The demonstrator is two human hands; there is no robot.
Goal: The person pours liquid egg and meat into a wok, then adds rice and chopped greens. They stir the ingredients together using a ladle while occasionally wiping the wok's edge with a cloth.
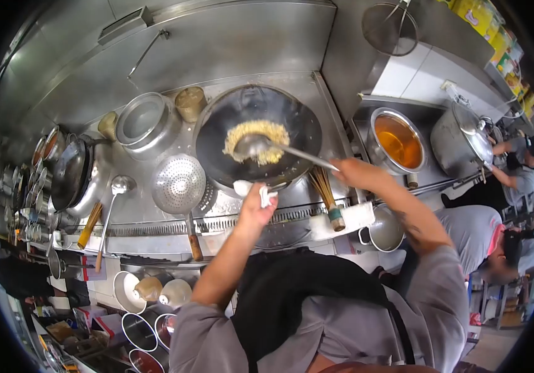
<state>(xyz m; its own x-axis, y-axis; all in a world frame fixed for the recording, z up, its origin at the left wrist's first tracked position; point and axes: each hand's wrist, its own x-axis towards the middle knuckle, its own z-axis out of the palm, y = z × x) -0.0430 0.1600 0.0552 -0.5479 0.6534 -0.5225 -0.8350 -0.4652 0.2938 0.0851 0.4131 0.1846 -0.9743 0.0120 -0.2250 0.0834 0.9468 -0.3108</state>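
A large black wok [214,133] sits on the steel range with fried rice [260,130], or a similar yellowish grain, in its middle. My right hand [359,174] is wrapped round the long handle of a ladle [251,147], whose bowl rests in the food. At the near rim of the wok, my left hand [255,206] is closed on a white cloth [265,196]. Whether its fingers also grip the wok's handle under the cloth is hidden. Left of the wok lies a perforated skimmer [178,184] with a wooden handle.
A pot of orange oil [397,142] and a big lidded stockpot [459,140] stand to the right. A bamboo brush [326,193] lies near my right arm. Metal bowls [142,118] and another ladle [122,184] are at left. Co-workers [519,168] stand at far right.
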